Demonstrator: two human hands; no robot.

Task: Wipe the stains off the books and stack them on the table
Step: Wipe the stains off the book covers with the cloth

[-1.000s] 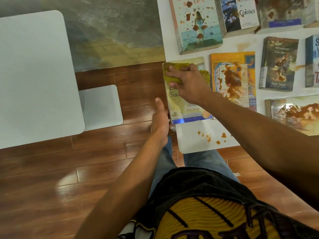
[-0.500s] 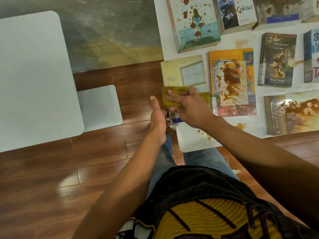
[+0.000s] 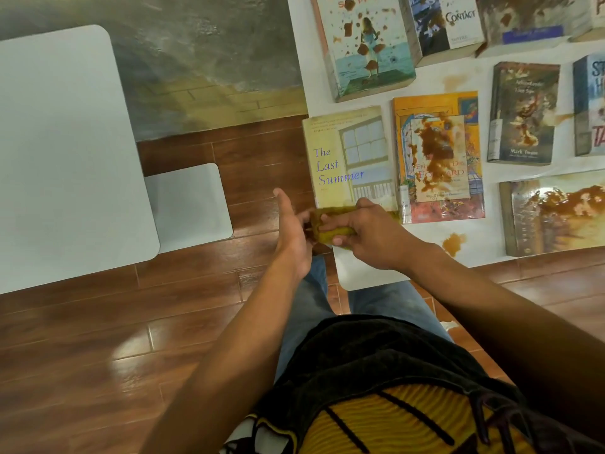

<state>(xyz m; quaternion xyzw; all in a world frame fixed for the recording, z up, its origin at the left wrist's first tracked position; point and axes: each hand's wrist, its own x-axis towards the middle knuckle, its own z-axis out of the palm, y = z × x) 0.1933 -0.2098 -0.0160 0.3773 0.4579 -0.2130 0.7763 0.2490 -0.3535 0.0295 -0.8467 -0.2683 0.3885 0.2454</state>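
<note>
Head view: the right hand (image 3: 366, 234) grips the yellow cloth (image 3: 330, 232) at the near edge of "The Last Summer" book (image 3: 347, 158), left hand (image 3: 291, 231) open, fingertips touching the cloth. The book lies just beyond both hands, long axis running near to far, its visible cover clean. The white table (image 3: 65, 142) sits well left, so the left hand looks nearer for the carry.

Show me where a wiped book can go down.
The white table on the left shows a wide bare top, and the stool beside it is bare too. The sheet on the right is crowded with stained books, with only narrow smeared gaps between them.
</note>
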